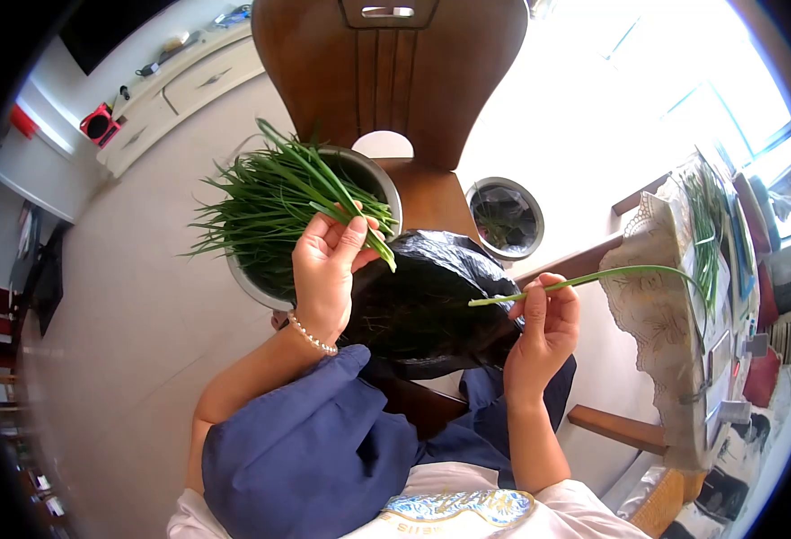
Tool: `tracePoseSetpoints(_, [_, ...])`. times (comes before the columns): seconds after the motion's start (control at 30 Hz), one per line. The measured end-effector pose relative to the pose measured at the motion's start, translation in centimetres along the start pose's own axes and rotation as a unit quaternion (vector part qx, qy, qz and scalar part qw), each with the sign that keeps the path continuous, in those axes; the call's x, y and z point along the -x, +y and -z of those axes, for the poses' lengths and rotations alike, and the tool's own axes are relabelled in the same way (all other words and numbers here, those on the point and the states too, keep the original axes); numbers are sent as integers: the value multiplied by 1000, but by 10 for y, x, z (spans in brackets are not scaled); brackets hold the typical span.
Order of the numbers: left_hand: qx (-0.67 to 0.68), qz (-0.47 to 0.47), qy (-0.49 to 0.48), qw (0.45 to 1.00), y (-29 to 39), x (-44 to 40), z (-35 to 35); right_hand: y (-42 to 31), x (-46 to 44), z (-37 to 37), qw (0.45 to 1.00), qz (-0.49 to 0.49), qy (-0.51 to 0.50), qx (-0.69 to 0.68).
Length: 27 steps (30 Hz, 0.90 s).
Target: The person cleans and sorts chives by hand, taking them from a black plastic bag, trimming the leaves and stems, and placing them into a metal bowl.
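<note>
Several long green stalks [323, 175] are pinched in my left hand [331, 256], their pale cut ends pointing down to the right. Beneath and behind them, a metal bowl [389, 184] holds a heap of green leafy stalks [265, 202]. My right hand [543, 328] closes its fingertips on a single green stalk [638, 270], whose leaf end arches over to the right. Between my hands a black plastic bag [449, 256] lies open, with thin bits in its dark inside. A beaded bracelet [310, 332] circles my left wrist.
A wooden chair [391, 81] stands ahead, its seat beside the bowl. Behind the bag is a second round container [506, 217] lined with plastic. On the right, a table with a lace cloth [642, 296] carries more green stalks [705, 225]. A drawer cabinet [193, 85] stands at the upper left.
</note>
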<state>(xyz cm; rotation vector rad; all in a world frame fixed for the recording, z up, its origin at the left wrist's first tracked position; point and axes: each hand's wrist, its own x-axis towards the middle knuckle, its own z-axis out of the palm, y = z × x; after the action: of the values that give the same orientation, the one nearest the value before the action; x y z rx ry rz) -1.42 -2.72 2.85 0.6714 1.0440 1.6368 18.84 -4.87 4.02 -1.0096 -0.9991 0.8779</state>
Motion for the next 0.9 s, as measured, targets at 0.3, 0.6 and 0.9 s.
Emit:
tracePoseSetpoints(0.3, [11, 64, 120, 991, -23, -61, 49, 10, 15, 1, 979, -49, -133, 144])
tracePoseSetpoints(0.6, [-301, -103, -138, 938, 12, 2, 5, 6, 22, -9, 952, -38, -230, 198])
tracePoseSetpoints(0.9, [-187, 50, -222, 956, -3, 24, -11, 8, 29, -14, 934, -111, -313, 134])
